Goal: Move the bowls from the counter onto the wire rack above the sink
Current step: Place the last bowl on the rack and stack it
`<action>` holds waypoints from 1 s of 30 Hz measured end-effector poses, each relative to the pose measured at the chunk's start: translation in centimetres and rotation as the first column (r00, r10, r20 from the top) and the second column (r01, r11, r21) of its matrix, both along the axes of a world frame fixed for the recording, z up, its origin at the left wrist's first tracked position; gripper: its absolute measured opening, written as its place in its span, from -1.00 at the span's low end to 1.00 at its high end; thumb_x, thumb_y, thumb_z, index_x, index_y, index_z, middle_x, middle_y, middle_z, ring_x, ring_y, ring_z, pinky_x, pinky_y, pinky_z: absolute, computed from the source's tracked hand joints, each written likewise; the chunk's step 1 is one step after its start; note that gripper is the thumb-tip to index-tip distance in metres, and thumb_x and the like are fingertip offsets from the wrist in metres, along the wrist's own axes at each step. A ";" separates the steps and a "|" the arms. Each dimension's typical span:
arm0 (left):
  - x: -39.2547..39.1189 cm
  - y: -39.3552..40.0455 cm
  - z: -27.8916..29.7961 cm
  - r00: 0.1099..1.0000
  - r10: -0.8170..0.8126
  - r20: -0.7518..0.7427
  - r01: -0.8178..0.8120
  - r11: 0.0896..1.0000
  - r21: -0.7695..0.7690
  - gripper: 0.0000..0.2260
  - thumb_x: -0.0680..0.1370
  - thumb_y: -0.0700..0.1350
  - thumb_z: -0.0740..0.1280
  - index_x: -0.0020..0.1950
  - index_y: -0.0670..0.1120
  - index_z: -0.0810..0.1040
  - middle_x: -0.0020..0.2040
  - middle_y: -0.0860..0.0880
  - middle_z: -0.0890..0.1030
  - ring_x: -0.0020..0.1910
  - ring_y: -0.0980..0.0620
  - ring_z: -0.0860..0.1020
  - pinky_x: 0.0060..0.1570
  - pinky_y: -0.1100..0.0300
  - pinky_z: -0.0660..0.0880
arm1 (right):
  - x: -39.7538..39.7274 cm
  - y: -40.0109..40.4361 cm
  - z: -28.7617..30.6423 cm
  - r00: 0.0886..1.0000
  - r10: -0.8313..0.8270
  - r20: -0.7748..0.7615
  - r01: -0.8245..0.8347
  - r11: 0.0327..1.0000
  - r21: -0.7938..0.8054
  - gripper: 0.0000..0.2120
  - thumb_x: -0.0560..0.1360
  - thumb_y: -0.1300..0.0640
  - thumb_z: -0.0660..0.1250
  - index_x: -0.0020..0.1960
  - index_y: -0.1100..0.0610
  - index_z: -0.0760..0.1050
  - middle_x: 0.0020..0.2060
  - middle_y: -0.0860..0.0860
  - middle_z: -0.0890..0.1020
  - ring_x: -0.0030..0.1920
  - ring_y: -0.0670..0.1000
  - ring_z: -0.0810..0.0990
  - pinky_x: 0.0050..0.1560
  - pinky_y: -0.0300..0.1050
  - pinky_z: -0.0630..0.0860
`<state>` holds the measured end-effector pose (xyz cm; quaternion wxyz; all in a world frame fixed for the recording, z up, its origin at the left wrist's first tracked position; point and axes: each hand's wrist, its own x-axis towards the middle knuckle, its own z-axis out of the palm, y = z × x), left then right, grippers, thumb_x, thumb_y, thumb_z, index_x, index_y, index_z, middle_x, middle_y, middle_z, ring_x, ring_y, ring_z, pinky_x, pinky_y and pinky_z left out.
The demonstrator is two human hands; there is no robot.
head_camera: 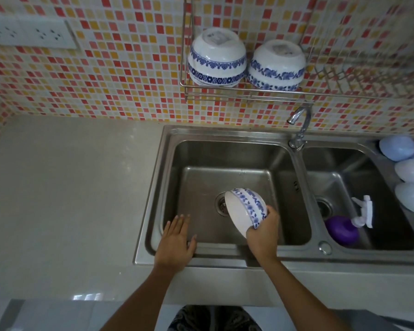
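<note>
While our right hand (263, 231) grips a tilted bowl (246, 211) over the sink (151, 211), left hand (176, 237) flat, fingers straight, we should invert it beside two bowls (216, 57) on the rack (249, 91).

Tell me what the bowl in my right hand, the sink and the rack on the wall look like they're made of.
Bowl: looks like glazed ceramic or porcelain, glossy white with a blue floral band; melamine can't be ruled out.
Sink: stainless steel, by its brushed grey sheen and soft reflections.
Wire rack: thin shiny metal rods, probably chromed or stainless steel.
</note>
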<state>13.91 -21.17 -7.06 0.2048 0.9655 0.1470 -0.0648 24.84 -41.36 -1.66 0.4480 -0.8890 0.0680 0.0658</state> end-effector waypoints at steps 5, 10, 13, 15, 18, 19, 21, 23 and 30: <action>0.1 0.1 0.1 1.000 -0.015 0.013 0.015 1.000 -0.020 -0.24 0.42 0.42 -0.29 0.53 0.05 -0.20 0.55 0.00 -0.17 0.51 0.03 -0.28 0.46 0.10 -0.29 | 2.0 -1.6 2.4 0.885 -0.148 -0.441 0.383 0.770 0.510 -0.45 0.41 0.48 0.19 0.30 0.06 0.29 0.26 0.07 0.42 0.25 0.30 0.45 -0.09 0.24 0.64; 4.3 0.6 4.0 0.981 -0.010 0.195 0.004 0.999 0.032 -0.33 0.51 0.34 -0.23 0.53 0.03 -0.15 0.54 0.00 -0.17 0.52 0.02 -0.24 0.44 0.21 -0.36 | 4.2 -4.8 6.7 0.895 0.020 -0.446 0.347 0.597 0.723 -0.27 0.38 0.47 0.10 0.44 -0.06 0.24 0.30 0.09 0.37 0.13 0.29 0.48 -0.19 0.20 0.64; 9.7 0.6 9.8 0.927 -0.046 0.371 0.010 0.995 0.099 -0.42 0.58 0.22 -0.12 0.54 0.00 -0.09 0.55 -0.04 -0.12 0.53 0.02 -0.22 0.49 0.09 -0.24 | 5.6 -5.4 10.7 0.915 0.109 -0.389 0.291 0.491 0.821 -0.38 0.40 0.46 0.06 0.36 0.02 0.35 0.31 0.13 0.40 0.17 0.29 0.48 -0.22 0.12 0.65; 13.3 0.0 14.7 0.868 -0.065 0.493 -0.001 0.991 0.133 -0.47 0.62 0.10 0.00 0.54 0.00 -0.06 0.55 -0.01 -0.13 0.52 0.03 -0.22 0.47 0.07 -0.21 | 6.5 -5.6 13.7 0.936 0.161 -0.313 0.213 0.451 0.867 -0.44 0.41 0.45 0.05 0.29 0.03 0.40 0.27 0.11 0.43 0.17 0.25 0.49 -0.25 0.06 0.66; 17.9 -1.0 21.2 0.773 -0.124 0.622 0.011 0.983 0.182 -0.48 0.63 0.00 0.08 0.54 0.01 -0.05 0.54 0.03 -0.16 0.51 0.07 -0.26 0.45 0.11 -0.25 | 8.0 -5.6 18.4 0.959 0.200 -0.202 0.106 0.408 0.907 -0.51 0.43 0.43 0.07 0.20 0.00 0.45 0.16 0.09 0.48 0.14 0.21 0.51 -0.19 0.12 0.68; 19.2 -1.2 22.8 0.764 -0.152 0.628 0.018 0.977 0.214 -0.48 0.63 0.01 0.07 0.54 0.01 -0.07 0.54 0.02 -0.18 0.51 0.07 -0.28 0.45 0.11 -0.26 | 8.6 -5.5 19.7 0.962 0.201 -0.185 0.098 0.380 0.920 -0.55 0.44 0.42 0.06 0.15 0.01 0.47 0.12 0.09 0.51 0.11 0.20 0.52 -0.15 0.15 0.66; 21.9 -1.1 24.7 0.782 -0.192 0.593 0.011 0.955 0.296 -0.46 0.63 0.07 0.02 0.54 0.00 -0.12 0.54 -0.02 -0.21 0.51 0.03 -0.29 0.45 0.09 -0.30 | 9.9 -5.4 21.8 0.965 0.200 -0.173 0.106 0.307 0.946 -0.64 0.48 0.37 0.06 0.08 0.05 0.49 0.07 0.13 0.56 0.05 0.21 0.57 -0.14 0.16 0.63; 23.9 -0.7 25.0 0.833 -0.170 0.526 -0.020 0.941 0.337 -0.44 0.62 0.16 -0.10 0.54 0.00 -0.21 0.54 -0.07 -0.26 0.50 -0.02 -0.32 0.46 0.04 -0.31 | 11.3 -5.3 23.1 0.968 0.200 -0.148 0.097 0.245 0.965 -0.71 0.51 0.28 0.12 0.13 0.07 0.49 0.12 0.15 0.57 0.09 0.23 0.58 -0.21 0.13 0.67; 25.3 0.0 24.0 0.882 -0.150 0.446 -0.043 0.918 0.394 -0.32 0.49 0.30 -0.43 0.51 -0.05 -0.32 0.52 -0.05 -0.34 0.47 -0.01 -0.38 0.40 0.08 -0.46 | 16.1 -5.6 26.6 0.982 0.187 0.028 -0.093 0.346 0.934 -0.48 0.44 0.17 0.34 0.38 0.08 0.38 0.28 0.13 0.49 0.17 0.23 0.57 -0.18 0.20 0.65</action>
